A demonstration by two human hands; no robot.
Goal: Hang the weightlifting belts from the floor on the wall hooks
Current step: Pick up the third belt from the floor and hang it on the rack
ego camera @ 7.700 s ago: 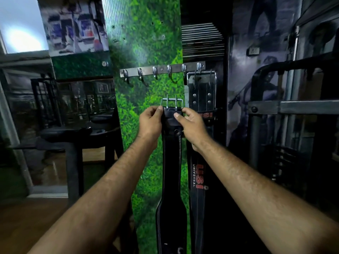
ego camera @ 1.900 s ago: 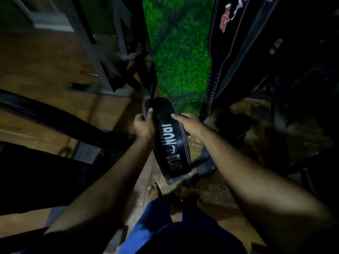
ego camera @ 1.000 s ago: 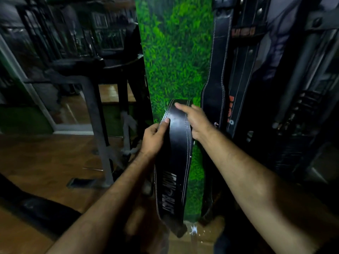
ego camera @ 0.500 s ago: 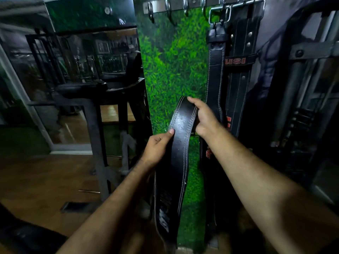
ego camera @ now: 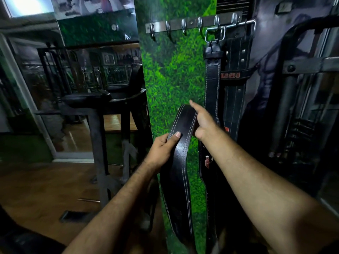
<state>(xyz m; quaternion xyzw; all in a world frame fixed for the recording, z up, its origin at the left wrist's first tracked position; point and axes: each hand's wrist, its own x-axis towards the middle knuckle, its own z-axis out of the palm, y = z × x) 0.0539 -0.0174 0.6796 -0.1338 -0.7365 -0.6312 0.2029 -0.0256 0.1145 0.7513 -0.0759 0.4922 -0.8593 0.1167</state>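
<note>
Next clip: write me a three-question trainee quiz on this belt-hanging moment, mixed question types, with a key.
1. True or false: both the left hand and the right hand grip the black belt.
2. How many belts already hang from the hook rail? A) none B) two C) four
3. Fill in: the red letters on the band of the right-hand hung belt read ___.

Key: 1 true. 2 B: the stitched hung belt and the one to its right. 3 USI.
</note>
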